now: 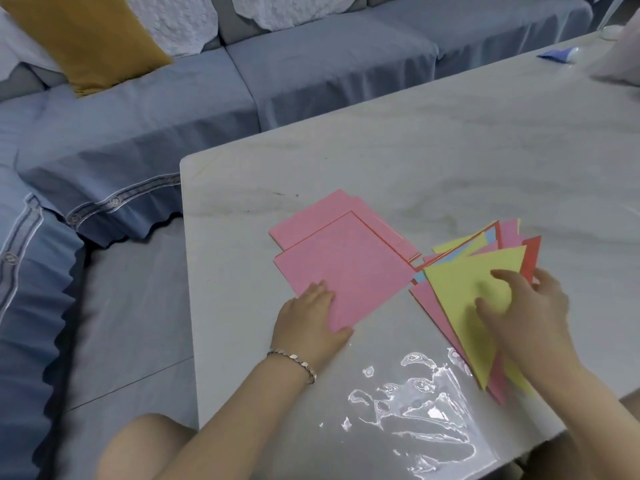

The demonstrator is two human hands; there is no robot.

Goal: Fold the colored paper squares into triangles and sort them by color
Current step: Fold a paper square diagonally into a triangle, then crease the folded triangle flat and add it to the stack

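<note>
A pink paper square (346,268) lies on the marble table (415,161), over more pink sheets (322,213) behind it. My left hand (310,323) grips its near corner, thumb on top and fingers at the left edge. To the right sits a fanned stack of papers with a yellow sheet (464,306) on top; pink, blue and red (531,254) sheets show beneath. My right hand (523,306) rests on the yellow sheet with curled fingers pressing its surface, thumb on the paper.
A clear plastic sleeve (426,420) lies at the table's near edge. A blue sofa (311,74) with a mustard cushion (83,39) stands behind and left. A blue tube (557,53) lies at the far right. The table's left edge is close to the pink sheets.
</note>
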